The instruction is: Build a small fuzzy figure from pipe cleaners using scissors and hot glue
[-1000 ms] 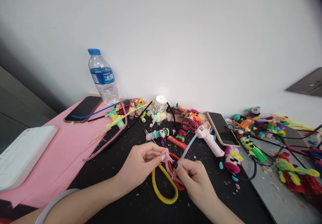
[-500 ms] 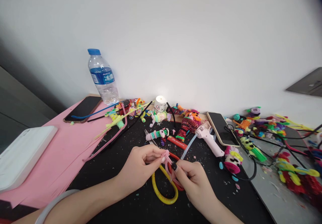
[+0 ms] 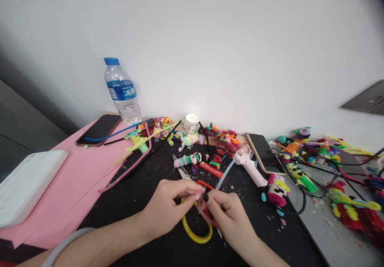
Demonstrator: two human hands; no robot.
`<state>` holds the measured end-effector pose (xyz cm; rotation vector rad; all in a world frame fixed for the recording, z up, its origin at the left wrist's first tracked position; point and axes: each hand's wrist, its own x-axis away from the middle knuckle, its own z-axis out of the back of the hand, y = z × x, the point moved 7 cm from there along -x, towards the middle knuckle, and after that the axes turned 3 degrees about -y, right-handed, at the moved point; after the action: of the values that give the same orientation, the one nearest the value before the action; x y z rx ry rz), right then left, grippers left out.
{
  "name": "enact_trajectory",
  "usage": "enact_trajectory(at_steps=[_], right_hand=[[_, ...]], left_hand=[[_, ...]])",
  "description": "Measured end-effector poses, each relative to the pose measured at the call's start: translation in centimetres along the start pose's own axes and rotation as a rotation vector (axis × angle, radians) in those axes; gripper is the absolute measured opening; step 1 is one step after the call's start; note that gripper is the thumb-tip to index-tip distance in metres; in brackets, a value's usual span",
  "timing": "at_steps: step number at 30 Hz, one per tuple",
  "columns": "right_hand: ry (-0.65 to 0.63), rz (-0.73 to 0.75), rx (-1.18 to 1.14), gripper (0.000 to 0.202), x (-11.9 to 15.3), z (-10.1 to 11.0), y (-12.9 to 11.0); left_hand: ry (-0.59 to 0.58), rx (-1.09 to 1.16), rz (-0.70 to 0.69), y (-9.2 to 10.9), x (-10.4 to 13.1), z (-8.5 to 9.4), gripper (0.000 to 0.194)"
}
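Observation:
Over the black table, my left hand point(image 3: 168, 207) pinches a small pink pipe cleaner piece point(image 3: 200, 208) between thumb and fingertips. My right hand point(image 3: 232, 217) meets it from the other side, thumb and fingers closed on the same piece. The fingertips of both hands nearly touch and cover most of it. Beneath them lie scissors point(image 3: 198, 240) with a yellow-and-red handle, their blades pointing away from me. Just beyond, a striped green, white and lilac pipe cleaner figure point(image 3: 187, 160) rests near a red strip with printing point(image 3: 211, 170).
A pink glue gun point(image 3: 251, 168) and a phone point(image 3: 265, 153) lie to the right, with cables and many colourful pipe cleaner figures point(image 3: 300, 175). At left are pink sheets point(image 3: 81, 171), a white box-like device point(image 3: 33, 185), another phone point(image 3: 99, 129) and a water bottle point(image 3: 121, 93). A white cup-shaped item point(image 3: 191, 123) stands behind.
My fingertips have drawn closer together around the pink piece, so less of it shows. My left hand has shifted slightly, and more of the scissor blades is visible.

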<state>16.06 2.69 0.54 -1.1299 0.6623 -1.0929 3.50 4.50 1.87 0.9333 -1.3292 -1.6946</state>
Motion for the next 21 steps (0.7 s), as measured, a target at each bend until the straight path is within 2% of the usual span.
enact_trajectory(at_steps=[8,12,15,18,21], right_hand=[[-0.008,0.016,-0.076,0.035,-0.1,0.6,0.1],[-0.023,-0.015,-0.087,0.035,-0.2,0.3,0.6],[-0.059,-0.075,-0.177,0.031,-0.2,-0.2,1.1],[-0.095,-0.095,-0.308,0.031,-0.3,-0.4,1.1],[-0.034,-0.077,-0.381,0.037,-0.3,0.4,1.0]], left_hand=[[0.111,0.068,0.072,-0.9,-0.4,1.3,0.017],[0.0,-0.108,-0.044,0.2,-0.4,0.7,0.018],[-0.07,-0.233,-0.143,1.0,-0.3,0.4,0.019],[-0.048,-0.209,-0.144,1.2,-0.4,0.9,0.019],[-0.07,-0.127,-0.08,0.9,-0.6,1.0,0.017]])
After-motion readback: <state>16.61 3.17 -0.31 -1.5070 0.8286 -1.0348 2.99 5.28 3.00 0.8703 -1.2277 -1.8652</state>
